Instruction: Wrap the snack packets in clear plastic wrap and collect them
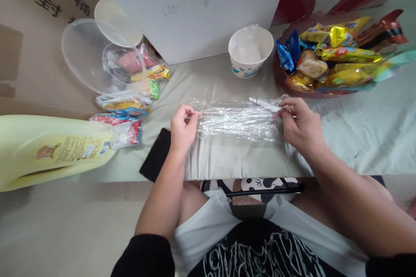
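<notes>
A crinkled, clear plastic film (pixel 237 123) lies stretched sideways over the cloth-covered table, its exact kind unclear. My left hand (pixel 183 127) pinches its left edge between thumb and fingers. At the other end, my right hand (pixel 302 125) is closed on the film's right edge. A narrow white strip (pixel 267 104) sticks out leftward from the right fingertips, across the film's upper corner; whether the strip belongs to the film I cannot tell. Behind the film stands a paper cup (pixel 246 69) with clear plastic inside. A black phone (pixel 157 156) lies beside my left wrist.
A reddish bowl (pixel 279 69) of wrapped snacks stands at the right. Several snack packets (pixel 125 104), a clear plastic lid (pixel 84 56) and a yellow jug (pixel 71 151) are at the left. A white box (pixel 201 8) and a cardboard box (pixel 39 52) border the table.
</notes>
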### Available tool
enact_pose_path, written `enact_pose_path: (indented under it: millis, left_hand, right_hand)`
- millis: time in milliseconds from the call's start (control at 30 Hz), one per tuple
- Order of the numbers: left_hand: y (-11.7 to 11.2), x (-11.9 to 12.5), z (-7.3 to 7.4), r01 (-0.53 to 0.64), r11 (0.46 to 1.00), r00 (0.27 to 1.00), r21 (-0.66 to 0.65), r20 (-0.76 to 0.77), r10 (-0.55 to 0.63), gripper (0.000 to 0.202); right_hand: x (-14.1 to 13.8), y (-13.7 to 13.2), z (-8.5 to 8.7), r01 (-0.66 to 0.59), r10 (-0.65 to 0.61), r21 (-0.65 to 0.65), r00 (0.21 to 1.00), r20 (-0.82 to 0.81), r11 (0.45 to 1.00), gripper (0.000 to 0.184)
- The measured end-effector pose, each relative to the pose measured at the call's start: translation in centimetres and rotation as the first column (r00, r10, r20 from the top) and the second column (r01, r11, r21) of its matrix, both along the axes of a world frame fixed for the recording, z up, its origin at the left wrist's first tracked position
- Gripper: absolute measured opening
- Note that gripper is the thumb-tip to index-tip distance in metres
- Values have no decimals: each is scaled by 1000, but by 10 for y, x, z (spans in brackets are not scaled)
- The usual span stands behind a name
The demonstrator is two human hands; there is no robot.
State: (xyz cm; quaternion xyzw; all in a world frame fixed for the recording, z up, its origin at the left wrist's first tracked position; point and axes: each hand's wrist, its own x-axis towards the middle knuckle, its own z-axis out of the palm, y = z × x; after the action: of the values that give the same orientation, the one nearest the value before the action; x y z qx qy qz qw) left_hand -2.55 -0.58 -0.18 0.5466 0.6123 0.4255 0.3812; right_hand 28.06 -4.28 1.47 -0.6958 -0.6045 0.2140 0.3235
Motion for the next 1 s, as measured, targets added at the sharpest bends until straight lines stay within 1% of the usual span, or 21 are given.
enact_pose_path:
  millis: [100,167,233,267,333,400,467,533,700,767,833,933,1000]
  left_hand:
    - [1,0,2,47,998,997,-37,58,-45,6]
    - [0,1,5,59,996,995,-67,81,-53,12]
    - [0,1,9,43,996,998,-81,53,-39,20]
    - [1,2,10,26,997,1000,-77,9,-25,24]
    - [2,3,11,-9,999,992,-42,-128,3,32]
    - [4,6,10,-18,1000,962,24,-272,24,39]
    - [7,9,8,0,996,926,88,-376,33,44]
    - [9,12,6,18,993,897,120,-440,37,44]
    - [12,13,2,20,994,827,110,-560,45,34]
    - [11,12,1,40,993,793,115,-608,39,36]
    - [11,11,1,67,992,776,110,-631,17,39]
    - [10,11,3,105,991,798,81,-602,-35,43]
    - [10,11,7,114,992,852,49,-519,-72,45]
  right_hand:
    - [2,-1,-2,-50,54,86,997,-52,995,23]
    - [2,-1,-2,-55,62,102,996,-65,993,26]
    - [1,-1,-1,-48,52,74,997,-53,996,24]
    - [1,0,-1,-50,52,56,998,-35,997,23]
    - [0,1,-2,-60,60,35,998,18,998,27]
    - [1,2,-5,-86,83,36,994,74,996,33]
    - [2,3,-9,-108,103,45,988,115,993,35]
    - [3,3,-12,-118,111,42,983,146,992,36]
    - [5,0,-13,-118,108,36,972,208,992,39]
    - [5,-3,-12,-130,121,24,967,225,991,42]
    - [4,-7,-11,-150,147,-9,956,254,989,46]
    - [2,-13,-9,-149,167,-79,932,323,986,50]
    - [1,-16,-7,-133,158,-94,918,363,987,54]
